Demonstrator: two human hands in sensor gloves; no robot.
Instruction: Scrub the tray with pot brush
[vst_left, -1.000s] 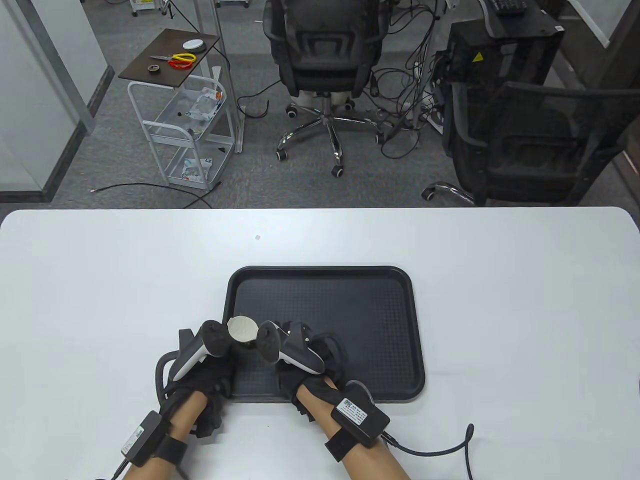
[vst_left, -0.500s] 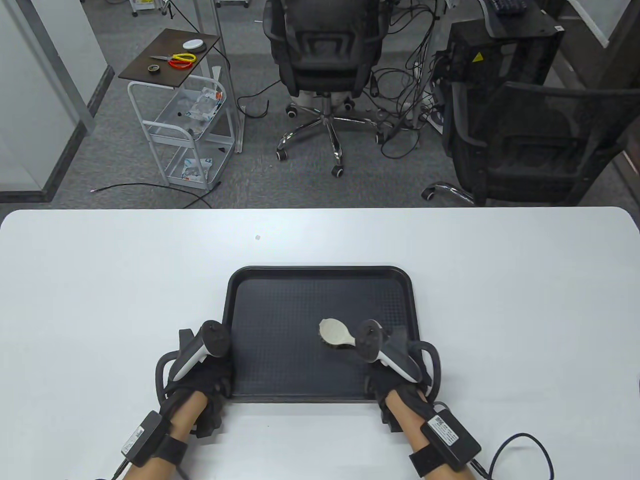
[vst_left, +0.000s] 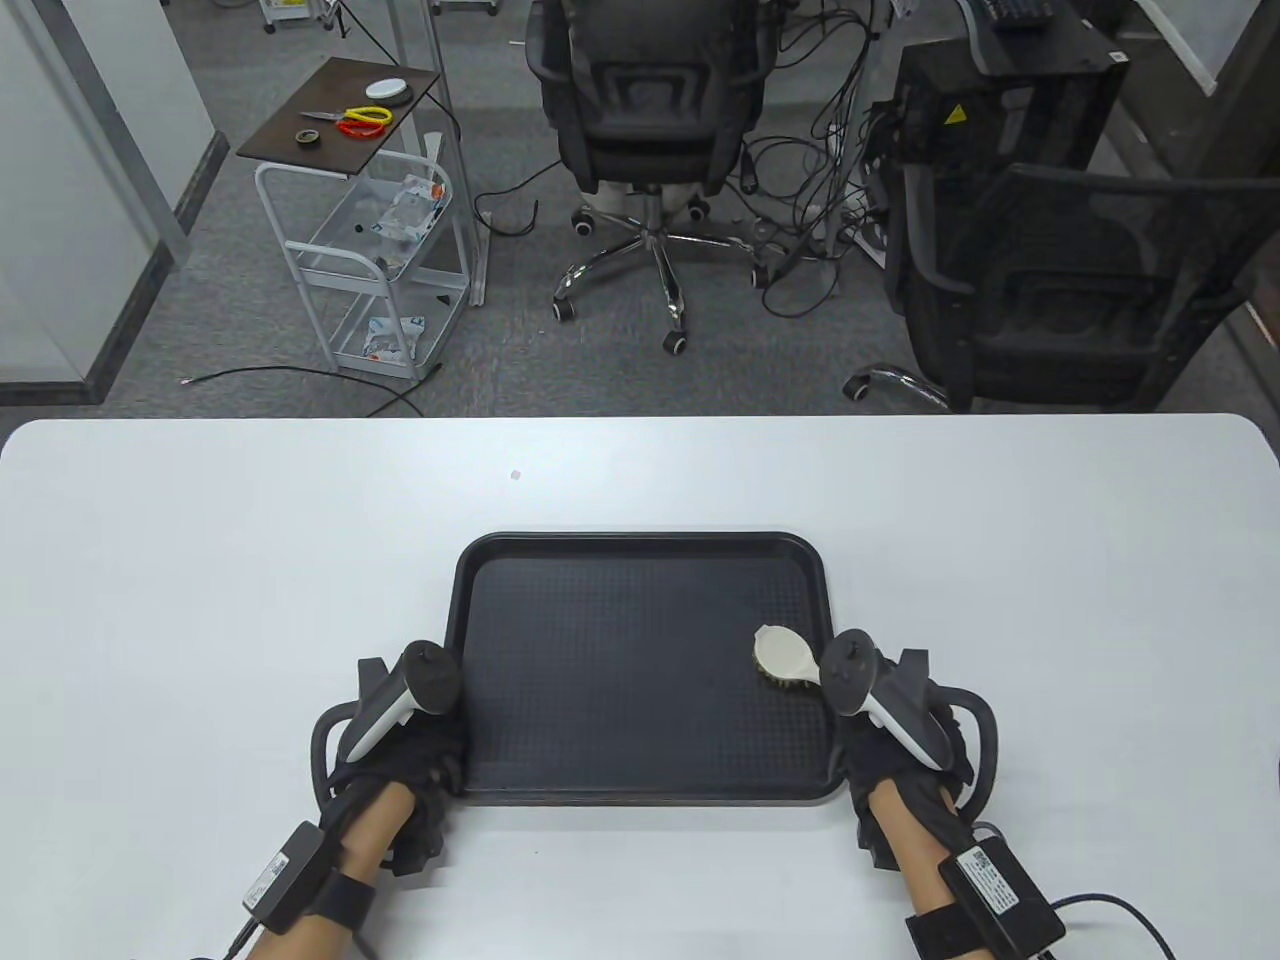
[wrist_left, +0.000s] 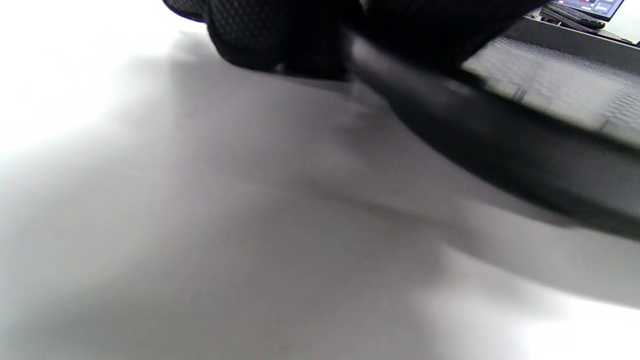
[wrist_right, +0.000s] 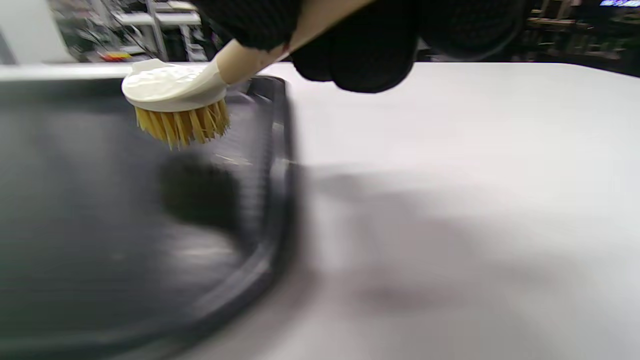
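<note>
A black rectangular tray (vst_left: 620, 620) lies on the white table (vst_left: 200, 560) in front of me. My left hand (vst_left: 435, 765) holds the tray's near left corner; in the left wrist view its gloved fingers (wrist_left: 280, 35) lie over the tray rim (wrist_left: 500, 135). My right hand (vst_left: 855, 735) grips the handle of the pot brush (vst_left: 783, 655), whose white head is over the tray's right side by the rim. In the right wrist view the pot brush (wrist_right: 175, 100) has its yellow bristles pointing down, slightly above the tray floor (wrist_right: 90, 225), with their shadow beneath. The handle is mostly hidden by the right-hand fingers (wrist_right: 360, 45).
Bare white tabletop surrounds the tray on all sides. Beyond the far table edge stand two office chairs (vst_left: 650, 110), a small cart (vst_left: 370, 250) and cables on the floor.
My right hand has swept the brush from the tray's left side, by the left hand, across to its right rim. The left hand and the tray have stayed put.
</note>
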